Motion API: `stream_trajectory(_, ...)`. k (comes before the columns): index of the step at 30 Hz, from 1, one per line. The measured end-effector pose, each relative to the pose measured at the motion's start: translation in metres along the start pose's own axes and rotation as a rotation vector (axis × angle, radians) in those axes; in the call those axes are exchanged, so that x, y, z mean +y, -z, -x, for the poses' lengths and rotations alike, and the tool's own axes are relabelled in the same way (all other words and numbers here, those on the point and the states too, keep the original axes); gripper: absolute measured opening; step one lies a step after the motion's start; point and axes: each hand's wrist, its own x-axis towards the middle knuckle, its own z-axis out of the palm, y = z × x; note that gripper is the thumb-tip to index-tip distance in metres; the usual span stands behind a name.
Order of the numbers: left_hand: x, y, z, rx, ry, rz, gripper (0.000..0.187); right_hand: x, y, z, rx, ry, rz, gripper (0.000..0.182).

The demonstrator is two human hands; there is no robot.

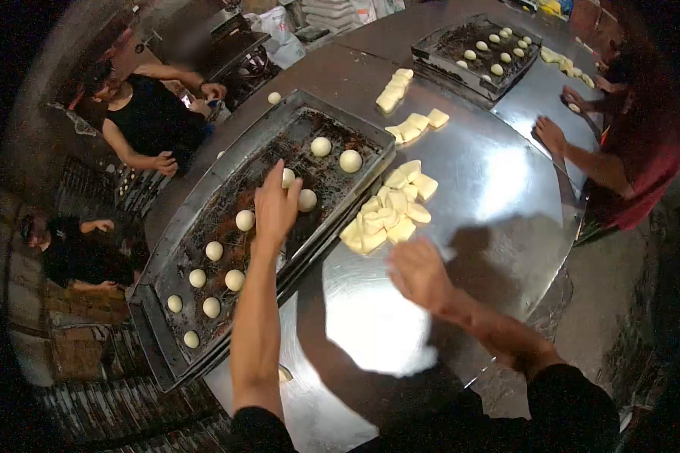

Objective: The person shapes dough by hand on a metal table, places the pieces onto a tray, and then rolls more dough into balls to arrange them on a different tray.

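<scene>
A: ok so what's the sketchy part here? Left hand (276,215) is down in the tray (242,181) with its fingers around a dough ball (288,178). Is it gripping or letting go?

B: Can't tell tbf, fingers hide too much. My worry is the neighbour ball (307,200), it's just beside those fingers. If the hand spreads or swings sideways coming out, I'd bet that one gets nudged or dented.

A: Fair. And the forearm (253,340)?

B: Yeah, it reaches in over the tray's near side, just beside the lower ball (235,280). Drop the elbow and it could roll, since round dough on a flat pan has nothing to stop it.

A: What's the right hand (421,275) up to?

B: Smeared by motion blur, so no clue if it's clenched or has anything in it. It's over the worktop (461,174), near the dough heap (389,211) beside the tray. Those pieces lie on top of each other, so they might stick, and grabbing one could drag a couple along or tear it.
</scene>
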Motion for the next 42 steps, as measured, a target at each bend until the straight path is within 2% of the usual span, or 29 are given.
stream_trajectory(2, 0.047, 0.039, 0.079, 0.052, 0.043, 0.319, 0.039, 0.028, -0.018, -0.020, -0.145, -0.183, 0.151, 0.036)
stream_trajectory(4, 0.050, 0.060, 0.178, 0.084, 0.097, 0.381, 0.025, 0.039, -0.034, -0.049, -0.234, -0.253, 0.256, 0.055)
stream_trajectory(6, 0.031, 0.075, 0.269, 0.064, 0.129, 0.086, 0.020, 0.047, -0.055, -0.059, -0.312, -0.210, 0.296, 0.056)
stream_trajectory(7, 0.012, 0.081, 0.310, -0.012, 0.200, 0.033, 0.031, 0.053, -0.066, -0.057, -0.281, -0.105, 0.365, 0.050)
stream_trajectory(8, 0.000, 0.085, 0.334, 0.000, 0.226, 0.021, 0.031, 0.047, -0.070, -0.053, -0.254, 0.002, 0.432, 0.044)
stream_trajectory(9, -0.011, 0.088, 0.357, -0.005, 0.283, -0.345, 0.036, 0.040, -0.073, -0.046, -0.262, 0.026, 0.420, 0.044)
stream_trajectory(10, -0.022, 0.089, 0.381, -0.030, 0.338, -0.708, 0.042, 0.027, -0.071, -0.034, -0.331, -0.068, 0.313, 0.036)
stream_trajectory(11, -0.042, 0.089, 0.395, -0.098, 0.406, -0.478, 0.050, 0.011, -0.068, -0.027, -0.397, -0.165, 0.214, 0.028)
stream_trajectory(12, -0.059, 0.081, 0.401, -0.085, 0.418, -0.469, 0.050, -0.009, -0.061, -0.025, -0.402, -0.147, 0.222, 0.028)
stream_trajectory(14, -0.075, 0.072, 0.415, 0.064, 0.232, -0.172, 0.037, -0.062, -0.049, 0.002, -0.169, -0.323, -0.137, 0.021)
stream_trajectory(16, -0.054, 0.082, 0.413, 0.023, 0.415, 0.163, 0.025, -0.132, -0.054, 0.037, -0.278, -0.569, -0.703, 0.026)
stream_trajectory(19, -0.015, 0.123, 0.444, 0.086, 0.586, 0.471, 0.016, -0.216, -0.049, 0.082, -0.521, -0.715, -0.797, 0.028)
stream_trajectory(21, -0.029, 0.148, 0.500, 0.114, 0.619, 0.746, 0.018, -0.237, -0.059, 0.112, -0.655, -0.560, -0.688, 0.027)
stream_trajectory(22, -0.028, 0.172, 0.523, -0.040, 0.662, 0.653, 0.022, -0.242, -0.071, 0.131, -0.471, -0.310, -0.500, 0.026)
stream_trajectory(24, -0.057, 0.160, 0.568, -0.009, 0.553, 0.251, 0.027, -0.244, -0.089, 0.151, -0.258, -0.037, -0.045, 0.037)
stream_trajectory(25, -0.044, 0.150, 0.571, 0.063, 0.633, 0.336, 0.030, -0.248, -0.100, 0.157, -0.233, -0.043, -0.152, 0.040)
stream_trajectory(26, -0.028, 0.136, 0.566, 0.149, 0.703, 0.417, 0.033, -0.258, -0.109, 0.161, -0.314, -0.028, -0.216, 0.032)
stream_trajectory(28, -0.021, 0.116, 0.580, -0.001, 0.217, -0.066, 0.025, -0.256, -0.112, 0.195, -0.284, 0.252, -0.240, 0.025)
stream_trajectory(29, -0.021, 0.121, 0.596, -0.046, 0.134, -0.094, 0.021, -0.245, -0.098, 0.202, -0.289, 0.254, -0.241, 0.025)
stream_trajectory(30, -0.027, 0.124, 0.606, -0.077, 0.046, -0.129, 0.017, -0.223, -0.081, 0.203, -0.572, -0.023, -0.415, 0.021)
stream_trajectory(31, -0.050, 0.132, 0.609, -0.266, 0.186, -0.196, 0.016, -0.211, -0.074, 0.197, -0.852, -0.312, -0.581, 0.018)
stream_trajectory(32, -0.079, 0.137, 0.611, -0.449, 0.329, -0.259, 0.014, -0.204, -0.084, 0.179, -0.854, -0.292, -0.573, 0.018)
stream_trajectory(33, -0.102, 0.131, 0.616, 0.022, 0.132, -0.233, 0.013, -0.200, -0.099, 0.163, -0.601, 0.030, -0.232, 0.012)
stream_trajectory(34, -0.096, 0.133, 0.588, 0.046, 0.220, -0.314, 0.014, -0.203, -0.114, 0.160, -0.350, 0.321, 0.095, 0.007)
stream_trajectory(36, -0.081, 0.122, 0.533, 0.189, 0.318, -0.215, 0.020, -0.256, -0.154, 0.124, -0.130, 0.169, 0.023, 0.009)
stream_trajectory(38, -0.052, 0.123, 0.522, 0.080, 0.472, -0.004, 0.022, -0.279, -0.164, 0.132, -0.295, 0.009, -0.170, 0.010)
stream_trajectory(40, -0.054, 0.131, 0.570, -0.147, 0.256, -0.084, 0.020, -0.257, -0.134, 0.165, -0.754, -0.064, -0.103, 0.010)
stream_trajectory(41, -0.062, 0.141, 0.595, -0.113, 0.108, -0.123, 0.017, -0.224, -0.132, 0.197, -0.193, 0.283, -0.143, 0.018)
stream_trajectory(42, -0.078, 0.155, 0.612, -0.166, 0.076, -0.105, 0.015, -0.211, -0.116, 0.174, -0.189, 0.297, -0.143, 0.018)
